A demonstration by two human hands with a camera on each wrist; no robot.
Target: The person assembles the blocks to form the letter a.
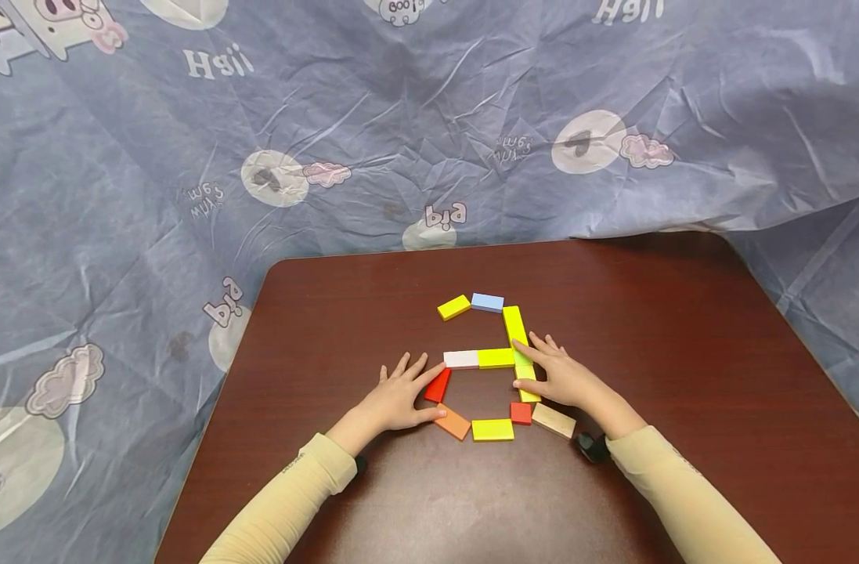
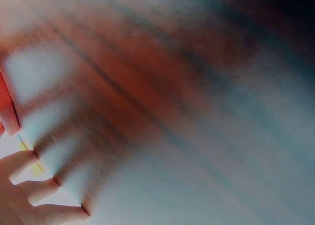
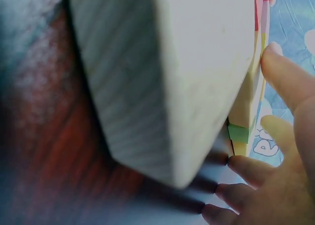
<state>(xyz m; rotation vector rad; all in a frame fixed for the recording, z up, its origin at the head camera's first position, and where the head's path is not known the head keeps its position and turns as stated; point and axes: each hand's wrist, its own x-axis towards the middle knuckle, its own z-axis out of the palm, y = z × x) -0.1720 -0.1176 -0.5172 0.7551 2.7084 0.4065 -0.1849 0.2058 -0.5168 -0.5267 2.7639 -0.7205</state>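
Observation:
Flat coloured blocks lie on the table in a figure with a loop at its lower part. My left hand (image 1: 395,398) spreads its fingers at the loop's left side, thumb on the orange block (image 1: 453,423). Its index fingertip is beside the white block (image 1: 460,360) and the slanted red block (image 1: 438,385). Across the figure, my right hand (image 1: 566,377) extends its index finger over the light green block (image 1: 524,358). The right thumb tip rests at the lower yellow block (image 1: 528,389). A plain wooden block (image 3: 197,67) looms large in the right wrist view, below that hand.
Along the bottom lie a yellow block (image 1: 492,430) and a small red block (image 1: 521,413). A blue block (image 1: 488,302) and a tilted yellow block (image 1: 453,307) form the top. Behind the brown table (image 1: 359,290) hangs a wrinkled printed cloth (image 1: 373,117).

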